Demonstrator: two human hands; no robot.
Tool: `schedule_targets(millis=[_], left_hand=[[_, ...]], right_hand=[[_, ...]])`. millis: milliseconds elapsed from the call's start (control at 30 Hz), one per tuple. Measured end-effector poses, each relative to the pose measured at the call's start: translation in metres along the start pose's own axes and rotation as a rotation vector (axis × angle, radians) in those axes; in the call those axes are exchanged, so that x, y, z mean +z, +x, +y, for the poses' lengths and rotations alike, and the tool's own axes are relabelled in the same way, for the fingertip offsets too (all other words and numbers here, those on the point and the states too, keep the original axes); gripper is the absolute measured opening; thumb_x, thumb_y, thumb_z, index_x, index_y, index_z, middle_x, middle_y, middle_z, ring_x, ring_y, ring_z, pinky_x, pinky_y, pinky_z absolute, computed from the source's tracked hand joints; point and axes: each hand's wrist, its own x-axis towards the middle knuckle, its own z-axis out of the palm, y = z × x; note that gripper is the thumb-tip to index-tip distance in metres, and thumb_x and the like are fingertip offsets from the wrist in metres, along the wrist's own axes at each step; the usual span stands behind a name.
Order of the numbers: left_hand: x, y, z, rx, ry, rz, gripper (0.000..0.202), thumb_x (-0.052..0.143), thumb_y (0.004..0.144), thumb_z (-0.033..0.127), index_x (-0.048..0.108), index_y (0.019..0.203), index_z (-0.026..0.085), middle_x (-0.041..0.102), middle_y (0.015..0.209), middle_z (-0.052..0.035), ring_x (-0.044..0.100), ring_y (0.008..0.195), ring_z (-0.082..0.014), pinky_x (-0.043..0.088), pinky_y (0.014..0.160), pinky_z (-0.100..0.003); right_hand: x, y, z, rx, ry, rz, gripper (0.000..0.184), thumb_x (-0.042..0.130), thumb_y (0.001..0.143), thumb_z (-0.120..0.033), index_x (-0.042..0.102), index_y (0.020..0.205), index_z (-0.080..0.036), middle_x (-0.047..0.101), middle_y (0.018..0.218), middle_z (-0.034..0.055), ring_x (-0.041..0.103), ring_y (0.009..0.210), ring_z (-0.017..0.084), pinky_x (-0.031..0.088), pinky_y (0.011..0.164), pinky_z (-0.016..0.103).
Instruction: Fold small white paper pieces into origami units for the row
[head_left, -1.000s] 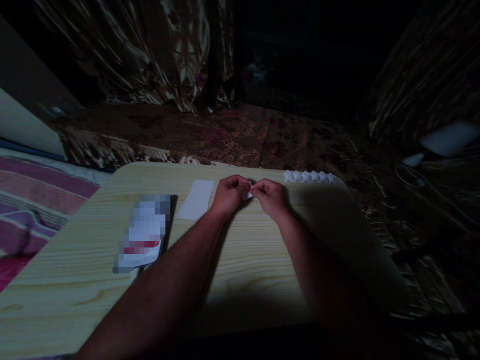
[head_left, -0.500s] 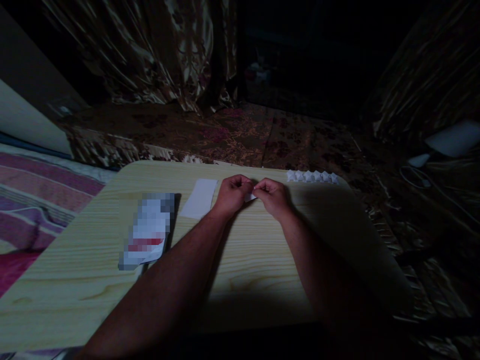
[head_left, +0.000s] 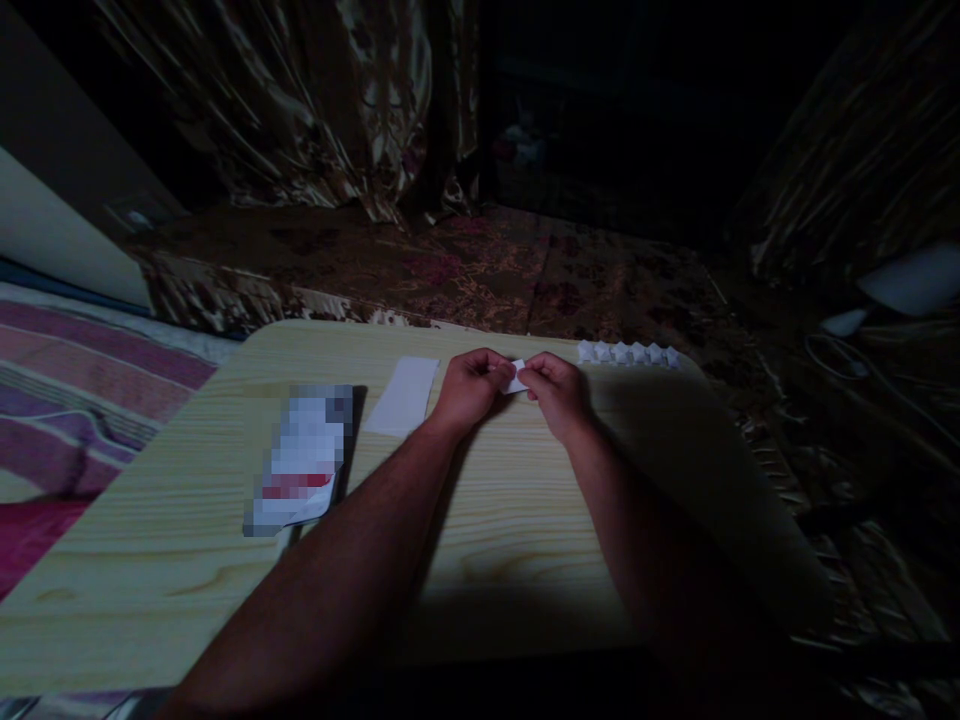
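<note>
A small piece of white paper is pinched between my two hands above the far middle of the table. My left hand grips its left side with thumb and fingers closed. On its right side my right hand holds it in a similar pinch. Both hands partly cover the paper, so its full shape is hidden. Just left of my left hand lies a larger white paper sheet. Several small white folded paper shapes stand in a row beyond my right hand.
The wood-grain table carries a blurred-out flat object at the left, beside my forearm. A striped bedspread lies left of the table. Patterned cloth and curtains are behind it. At the far right is a white lamp-like object.
My hands have drawn slightly apart, and more of the small white paper now shows between them. My right hand has shifted its grip to the paper's right side.
</note>
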Motion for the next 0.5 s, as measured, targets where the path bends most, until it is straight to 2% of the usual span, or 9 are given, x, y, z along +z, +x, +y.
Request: schedule_targets(millis=[167,267,400,500], left_hand=[[0.0019,-0.003,0.0044,0.021,-0.006,-0.061,0.02,0.068,0.07,0.033,0.065,0.075,0.013,0.064,0.069,-0.0016,0.053,0.062,-0.011,0.04,0.059,-0.023],[0.0028,-0.0034,0.0032,0.018,-0.074,-0.113,0.027,0.075,0.064,0.032,0.063,0.081,0.014,0.064,0.073,-0.0005,0.054,0.063,-0.0105,0.04,0.06,-0.022],[0.0019,-0.0013,-0.0006,-0.035,-0.125,-0.043,0.028,0.077,0.061,0.031,0.06,0.075,0.015,0.062,0.068,0.001,0.053,0.056,-0.0091,0.039,0.056,-0.021],[0.001,0.0,-0.0014,-0.063,-0.178,0.003,0.029,0.075,0.061,0.03,0.062,0.081,0.014,0.065,0.07,-0.0004,0.056,0.057,-0.0105,0.042,0.058,-0.023]], right_hand=[[-0.0001,0.002,0.0029,-0.027,0.039,0.037,0.015,0.064,0.069,-0.033,0.058,0.069,-0.018,0.055,0.06,-0.0038,0.045,0.051,0.009,0.033,0.048,0.022],[-0.0008,0.0037,0.0054,-0.007,0.094,0.082,0.017,0.063,0.071,-0.035,0.056,0.073,-0.02,0.052,0.057,-0.0054,0.041,0.048,0.008,0.031,0.046,0.022],[-0.0003,0.0032,0.0045,0.022,0.106,0.053,0.02,0.064,0.068,-0.035,0.054,0.079,-0.02,0.053,0.058,-0.0059,0.043,0.047,0.008,0.032,0.046,0.022],[0.0001,0.0015,0.0028,0.017,0.074,0.0,0.018,0.063,0.066,-0.029,0.053,0.079,-0.02,0.055,0.06,-0.0055,0.045,0.05,0.009,0.033,0.048,0.022]])
